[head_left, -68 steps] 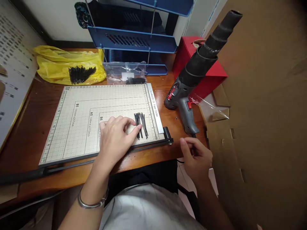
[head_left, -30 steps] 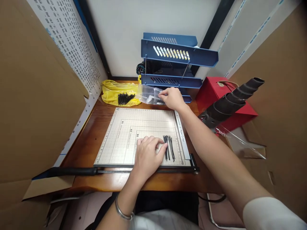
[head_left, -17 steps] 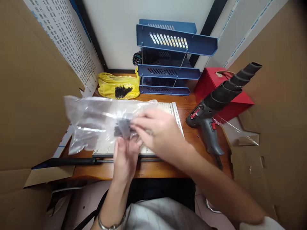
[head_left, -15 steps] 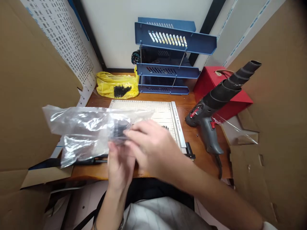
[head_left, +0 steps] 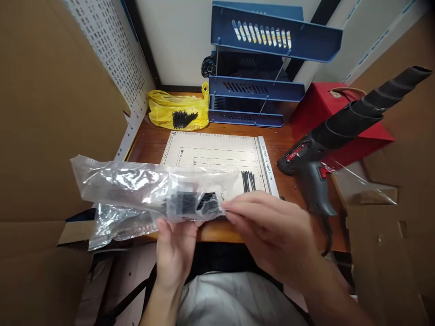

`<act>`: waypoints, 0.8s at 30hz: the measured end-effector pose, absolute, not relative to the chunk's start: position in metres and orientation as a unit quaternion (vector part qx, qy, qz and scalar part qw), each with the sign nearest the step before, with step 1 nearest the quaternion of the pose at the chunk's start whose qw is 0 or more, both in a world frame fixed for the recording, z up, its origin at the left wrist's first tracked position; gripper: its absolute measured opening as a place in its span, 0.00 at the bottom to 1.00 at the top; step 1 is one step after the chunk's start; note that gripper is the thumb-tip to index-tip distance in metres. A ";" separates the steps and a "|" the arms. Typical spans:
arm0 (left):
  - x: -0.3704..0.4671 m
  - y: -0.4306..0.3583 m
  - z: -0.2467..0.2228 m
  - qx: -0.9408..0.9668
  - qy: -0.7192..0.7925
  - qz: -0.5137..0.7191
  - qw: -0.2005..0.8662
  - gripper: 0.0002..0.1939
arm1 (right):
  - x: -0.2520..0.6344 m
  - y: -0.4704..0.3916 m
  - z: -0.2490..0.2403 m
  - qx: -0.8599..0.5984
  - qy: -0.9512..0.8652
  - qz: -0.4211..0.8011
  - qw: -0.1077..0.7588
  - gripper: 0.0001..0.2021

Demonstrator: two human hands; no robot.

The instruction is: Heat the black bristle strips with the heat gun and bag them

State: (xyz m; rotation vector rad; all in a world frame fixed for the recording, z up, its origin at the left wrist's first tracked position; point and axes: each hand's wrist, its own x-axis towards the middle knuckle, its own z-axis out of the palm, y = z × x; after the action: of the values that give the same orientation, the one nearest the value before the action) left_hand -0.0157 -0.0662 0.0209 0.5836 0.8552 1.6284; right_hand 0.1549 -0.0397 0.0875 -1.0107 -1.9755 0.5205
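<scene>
A long clear plastic bag [head_left: 136, 183] lies across the front of the paper cutter [head_left: 217, 147], held above it. Inside the bag is a bundle of thin black pieces [head_left: 190, 203]. My left hand [head_left: 175, 246] supports the bag from below, thumb at its lower edge and fingers partly hidden behind it. With thumb and fingertips pressed together, my right hand [head_left: 272, 222] pinches the bag's right end. A few short black pieces [head_left: 248, 181] lie on the cutter board, just above my right hand.
Behind the cutter are a yellow bag [head_left: 163, 108] with many black pieces [head_left: 183, 119] on it and a blue tiered rack [head_left: 254, 88]. To the right, a black heat gun [head_left: 316, 167] stands by a red box [head_left: 322, 99]. Cardboard walls [head_left: 50, 113] flank both sides.
My right hand has moved right, from the bundle to the bag's end. More of the black bundle and the loose pieces on the cutter now show. The camera view has shifted.
</scene>
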 end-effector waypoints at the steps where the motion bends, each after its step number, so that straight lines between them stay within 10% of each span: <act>1: -0.014 -0.066 0.021 0.252 0.363 0.693 0.569 0.31 | 0.148 -0.039 0.089 -0.378 -0.812 0.194 0.400 0.12; 11: -0.011 -0.050 0.033 0.208 0.392 0.741 0.505 0.25 | 0.125 0.003 0.092 -0.382 -0.864 0.236 0.228 0.21; 24: -0.010 -0.043 0.050 0.208 0.360 0.707 0.572 0.25 | 0.110 0.019 0.109 -0.393 -0.883 0.238 0.098 0.04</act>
State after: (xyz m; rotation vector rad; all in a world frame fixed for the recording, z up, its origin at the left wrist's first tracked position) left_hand -0.0096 -0.0431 0.0503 0.4880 0.8432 1.6584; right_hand 0.1103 0.0195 0.1086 -1.1623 -2.6127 0.7030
